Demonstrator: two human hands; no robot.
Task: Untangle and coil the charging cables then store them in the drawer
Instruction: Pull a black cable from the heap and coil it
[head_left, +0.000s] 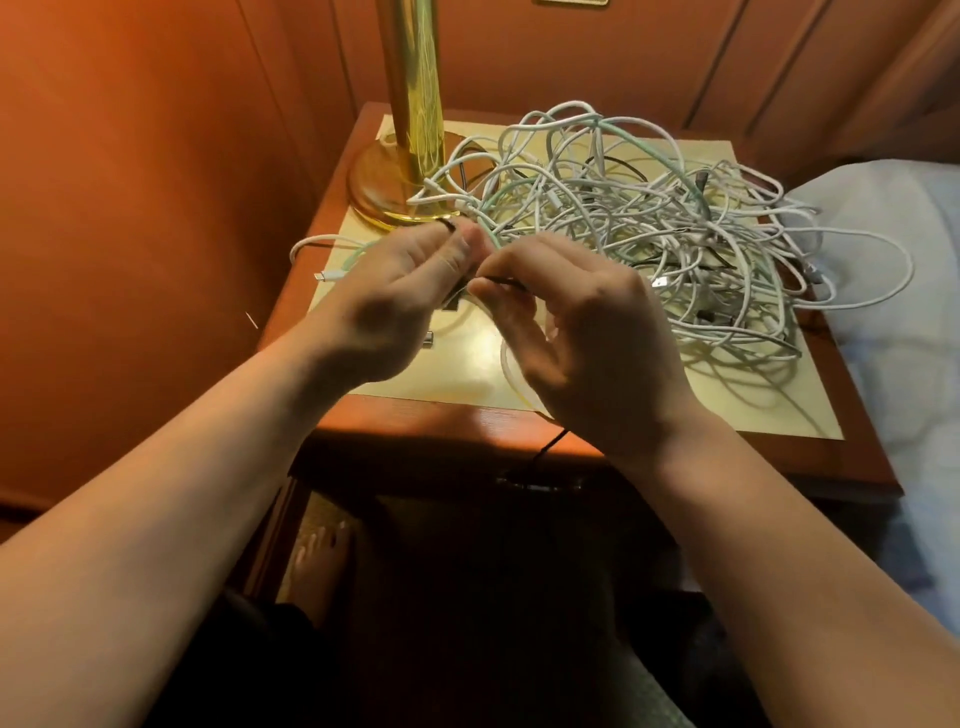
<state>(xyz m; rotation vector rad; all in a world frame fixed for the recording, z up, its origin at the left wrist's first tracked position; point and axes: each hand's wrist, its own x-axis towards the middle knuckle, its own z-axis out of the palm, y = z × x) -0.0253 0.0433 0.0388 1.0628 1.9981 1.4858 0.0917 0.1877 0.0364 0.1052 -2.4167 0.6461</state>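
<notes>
A big tangle of white, pale green and black charging cables (649, 218) lies on the wooden nightstand (457, 421). Both hands hover over its front left part. My left hand (400, 301) holds a thin black cable (501, 281) between its curled fingers. My right hand (587, 343) pinches the same black cable between thumb and forefinger, right beside the left hand. A white cable loop (511, 374) runs under my right palm. A length of black cable (545, 449) hangs down over the nightstand's front edge. The drawer front lies in shadow below that edge.
A brass lamp (410, 130) stands at the nightstand's back left, its base touching the cable pile. A white cable end with a plug (324, 274) lies at the left edge. Wood panelling is on the left and behind. A bed with white linen (904, 270) adjoins on the right.
</notes>
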